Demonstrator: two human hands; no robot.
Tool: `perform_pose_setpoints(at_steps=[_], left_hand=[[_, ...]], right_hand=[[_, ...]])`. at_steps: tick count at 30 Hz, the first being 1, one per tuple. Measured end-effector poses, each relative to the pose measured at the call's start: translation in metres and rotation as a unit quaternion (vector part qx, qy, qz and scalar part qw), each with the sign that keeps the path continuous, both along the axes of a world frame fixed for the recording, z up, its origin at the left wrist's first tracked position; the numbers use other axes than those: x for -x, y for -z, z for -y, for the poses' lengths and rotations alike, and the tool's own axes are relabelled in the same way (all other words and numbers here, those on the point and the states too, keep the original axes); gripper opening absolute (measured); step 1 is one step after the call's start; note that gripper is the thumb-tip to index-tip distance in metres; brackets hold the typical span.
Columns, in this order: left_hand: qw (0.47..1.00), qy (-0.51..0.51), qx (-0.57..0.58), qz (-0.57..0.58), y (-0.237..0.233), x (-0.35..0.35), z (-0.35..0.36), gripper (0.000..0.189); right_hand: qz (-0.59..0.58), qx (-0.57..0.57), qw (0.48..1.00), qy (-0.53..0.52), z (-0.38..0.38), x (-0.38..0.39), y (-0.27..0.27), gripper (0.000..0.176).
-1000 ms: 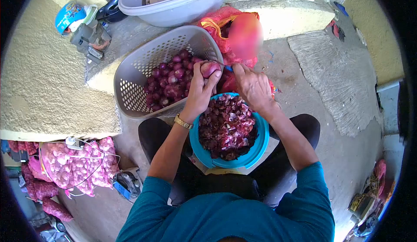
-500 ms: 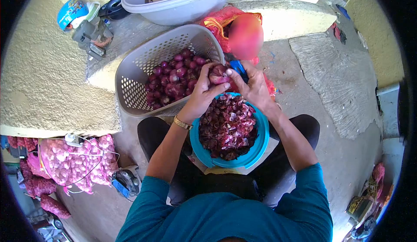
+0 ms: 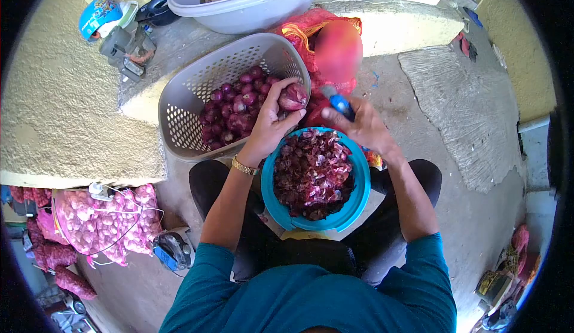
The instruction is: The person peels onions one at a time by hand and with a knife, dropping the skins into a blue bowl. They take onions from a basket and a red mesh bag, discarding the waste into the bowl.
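The person sits with a blue bowl (image 3: 360, 196) between the knees, filled to the brim with dark red onion skins (image 3: 312, 174). The left hand (image 3: 270, 127), with a gold wristwatch (image 3: 245, 167) on its wrist, is raised over the far edge of the bowl. Its grip is closed around a red onion (image 3: 293, 96), the thumb on the near side and the fingers curled over the top. The onion sits just above the near rim of a grey perforated basket (image 3: 179, 109), which leans against a concrete ledge (image 3: 78, 112) and holds a heap of peeled red onions (image 3: 236, 115). The right hand (image 3: 363, 128) hovers just beside the left, apart from the onion. Its grip is wrapped tight on a blue-handled knife (image 3: 341, 103), whose handle points up and away; the blade is too small to make out clearly. Behind the hands lies a red mesh bag (image 3: 308, 27), and further back on the ledge stands a pale lavender basin (image 3: 239, 11). To the person's left, on the floor, lies a mesh sack of pale bulbs (image 3: 101, 222).
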State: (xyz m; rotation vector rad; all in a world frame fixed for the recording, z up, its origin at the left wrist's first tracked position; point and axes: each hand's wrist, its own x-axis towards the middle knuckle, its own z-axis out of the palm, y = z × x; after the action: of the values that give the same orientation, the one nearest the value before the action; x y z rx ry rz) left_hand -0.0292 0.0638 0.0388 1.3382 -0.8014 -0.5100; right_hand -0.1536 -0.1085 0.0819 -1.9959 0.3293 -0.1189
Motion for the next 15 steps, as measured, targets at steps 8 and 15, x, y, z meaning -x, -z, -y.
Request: perform_pose_setpoints(at_steps=[8,15], left_hand=[[0.985,-0.101,-0.035,0.137,0.015,0.005,0.013,0.049],[0.952,-0.179,-0.064,0.239,0.012,0.006,0.014,0.047]], right_hand=[[0.175,0.0,0.982,0.067,-0.015,-0.024,0.027,0.019],[0.123,-0.005,0.99,0.071,-0.015,-0.031,0.034,0.018]])
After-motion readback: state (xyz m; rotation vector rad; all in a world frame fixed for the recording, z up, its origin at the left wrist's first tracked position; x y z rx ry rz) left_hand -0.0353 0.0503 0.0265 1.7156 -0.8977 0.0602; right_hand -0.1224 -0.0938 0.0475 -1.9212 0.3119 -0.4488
